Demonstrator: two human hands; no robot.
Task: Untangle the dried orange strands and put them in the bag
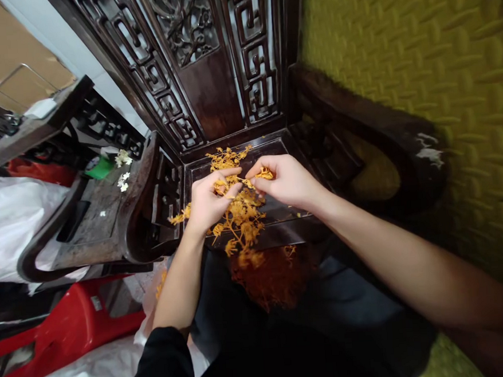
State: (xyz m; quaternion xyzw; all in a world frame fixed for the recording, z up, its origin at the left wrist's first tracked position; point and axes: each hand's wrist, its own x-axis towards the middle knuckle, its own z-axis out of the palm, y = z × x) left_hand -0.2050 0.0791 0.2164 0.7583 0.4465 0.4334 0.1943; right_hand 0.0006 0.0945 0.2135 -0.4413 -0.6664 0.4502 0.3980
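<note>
Nearest the camera, a black sleeve (pixel 163 364) is covering the left upper arm, and a heap of darker orange material (pixel 271 279) is lying in the person's dark lap, with a red plastic stool (pixel 59 337) standing off to the near left. Just beyond the lap, both hands are working at an orange sprig cluster (pixel 241 215), which is hanging over the near edge of a dark wooden chair seat (pixel 288 214). The left hand (pixel 207 200) is curling around the cluster's upper stems, thumb pressing against bent fingers. The right hand (pixel 287 180) is closing thumb and forefinger on a small tuft (pixel 264 174) at the cluster's top; the other fingers are folding loosely. The two hands are almost touching, so the work looks like fine pulling apart. To do it well, the left hand should be holding the main stem firmly near the joint while the right is pinching low on the tuft and drawing it off slowly, since such thin branches seem likely to snap or tangle. More loose sprigs (pixel 227 155) are lying farther back on the seat. On the far left, a neighbouring wooden chair (pixel 107 221) is carrying small white flowers (pixel 122 158). Beyond everything, a carved chair back (pixel 208 59) is rising, with a yellow-green padded wall (pixel 418 56) on the right.
</note>
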